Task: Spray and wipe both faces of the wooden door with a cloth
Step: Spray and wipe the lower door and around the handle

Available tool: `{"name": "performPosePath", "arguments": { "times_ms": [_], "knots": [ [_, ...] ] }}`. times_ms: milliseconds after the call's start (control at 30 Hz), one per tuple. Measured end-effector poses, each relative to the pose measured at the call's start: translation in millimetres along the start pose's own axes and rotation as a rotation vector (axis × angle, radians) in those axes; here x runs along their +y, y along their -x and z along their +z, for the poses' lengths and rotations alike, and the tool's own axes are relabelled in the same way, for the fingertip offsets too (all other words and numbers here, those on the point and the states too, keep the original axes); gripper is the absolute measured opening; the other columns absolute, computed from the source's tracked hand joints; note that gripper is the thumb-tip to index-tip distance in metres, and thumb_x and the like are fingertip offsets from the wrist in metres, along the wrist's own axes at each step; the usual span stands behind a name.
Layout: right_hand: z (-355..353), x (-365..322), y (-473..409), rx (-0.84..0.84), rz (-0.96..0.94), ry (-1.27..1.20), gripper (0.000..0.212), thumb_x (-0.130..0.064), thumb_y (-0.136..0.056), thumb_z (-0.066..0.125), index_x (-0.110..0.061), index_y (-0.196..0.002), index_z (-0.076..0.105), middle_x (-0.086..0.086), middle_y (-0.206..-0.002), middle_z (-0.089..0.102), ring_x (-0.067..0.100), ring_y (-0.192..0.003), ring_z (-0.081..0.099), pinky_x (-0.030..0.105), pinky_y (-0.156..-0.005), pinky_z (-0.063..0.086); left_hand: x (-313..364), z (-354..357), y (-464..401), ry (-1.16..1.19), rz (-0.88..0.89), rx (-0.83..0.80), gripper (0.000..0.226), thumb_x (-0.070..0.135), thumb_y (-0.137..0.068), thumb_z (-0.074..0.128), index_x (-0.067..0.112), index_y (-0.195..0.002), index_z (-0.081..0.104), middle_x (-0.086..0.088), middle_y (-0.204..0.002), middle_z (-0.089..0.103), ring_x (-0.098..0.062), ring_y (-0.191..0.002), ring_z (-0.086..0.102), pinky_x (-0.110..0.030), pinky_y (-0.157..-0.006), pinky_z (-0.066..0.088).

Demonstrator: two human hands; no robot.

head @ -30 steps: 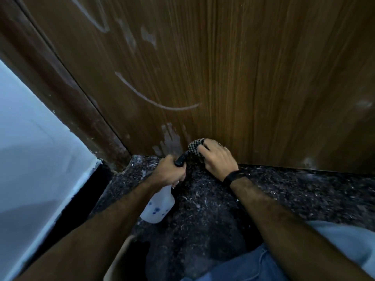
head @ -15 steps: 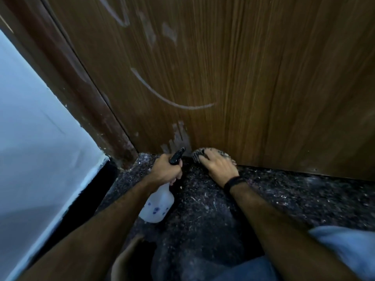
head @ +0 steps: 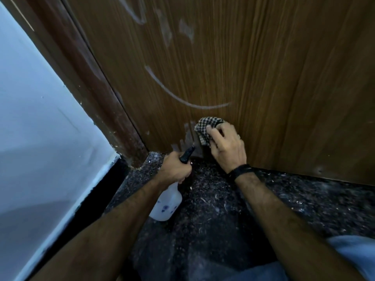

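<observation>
— Door (head: 253,67), brown wood-grain laminate: where did it sit in the frame?

— It filled the upper centre and right of the frame, and its bottom edge met the dark speckled stone floor (head: 304,203) along a line falling toward the right. Pale chalky smears and one long curved streak (head: 182,98) marked its lower left part, above a lighter scuffed patch (head: 187,136) near the bottom corner.

— And the cloth?

— The black-and-white checked cloth (head: 205,127) was bunched against the door face, just right of that scuffed patch. The right hand (head: 227,147) pressed it there, fingers curled over the wad, a black band (head: 241,171) on the wrist.

— What about the other hand?

— The left hand (head: 175,169) sat at the centre of the frame, clenched around the neck of a translucent white plastic spray bottle (head: 166,203) with blue spots. Its black nozzle (head: 187,154) pointed up toward the door's bottom corner, close to the cloth, while the body hung below the fist over the floor.

— Anything to the side?

— A darker reddish-brown door frame (head: 97,82) ran diagonally at the left, with a pale blue-white wall (head: 40,128) beyond it. Blue fabric (head: 353,252) showed in the lower right corner.
</observation>
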State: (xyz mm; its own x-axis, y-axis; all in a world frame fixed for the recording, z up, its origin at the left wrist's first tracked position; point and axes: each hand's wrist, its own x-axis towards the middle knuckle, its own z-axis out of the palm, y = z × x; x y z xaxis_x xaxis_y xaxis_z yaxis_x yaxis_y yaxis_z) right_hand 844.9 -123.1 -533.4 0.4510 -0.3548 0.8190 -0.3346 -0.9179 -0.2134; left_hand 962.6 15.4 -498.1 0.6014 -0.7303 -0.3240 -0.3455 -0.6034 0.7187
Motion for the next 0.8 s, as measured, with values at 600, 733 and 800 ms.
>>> {"name": "performPosePath", "arguments": {
  "times_ms": [600,733,800],
  "knots": [
    [35,-16,-1,-0.129,-0.175,0.029,0.038,0.003,-0.073,0.073,-0.003,-0.111,0.066,0.019,-0.098,0.060,0.035,-0.086,0.060,0.040,-0.052,0.053,4,-15,12,0.121,-0.019,0.129,0.025,-0.001,-0.094,0.051,0.008,-0.072,0.056,-0.007,-0.055,0.056,-0.021,-0.046,0.046,-0.029,-0.047,0.041],
    [48,-6,47,-0.430,-0.119,0.036,0.055,0.010,-0.050,0.082,-0.005,-0.101,0.069,0.019,-0.104,0.063,0.038,-0.091,0.066,0.038,-0.049,0.054,-2,-16,13,0.123,-0.058,0.109,0.020,0.002,-0.097,0.049,0.008,-0.079,0.057,-0.007,-0.058,0.056,-0.021,-0.050,0.046,-0.031,-0.051,0.040],
    [44,-12,42,-0.381,-0.063,0.022,0.052,0.010,-0.051,0.081,-0.006,-0.099,0.068,0.015,-0.097,0.059,0.035,-0.085,0.061,0.036,-0.048,0.048,-5,-18,13,0.121,-0.064,0.105,0.020,0.003,-0.097,0.050,0.010,-0.079,0.057,-0.006,-0.057,0.056,-0.021,-0.050,0.045,-0.031,-0.050,0.040]
  ]
}}
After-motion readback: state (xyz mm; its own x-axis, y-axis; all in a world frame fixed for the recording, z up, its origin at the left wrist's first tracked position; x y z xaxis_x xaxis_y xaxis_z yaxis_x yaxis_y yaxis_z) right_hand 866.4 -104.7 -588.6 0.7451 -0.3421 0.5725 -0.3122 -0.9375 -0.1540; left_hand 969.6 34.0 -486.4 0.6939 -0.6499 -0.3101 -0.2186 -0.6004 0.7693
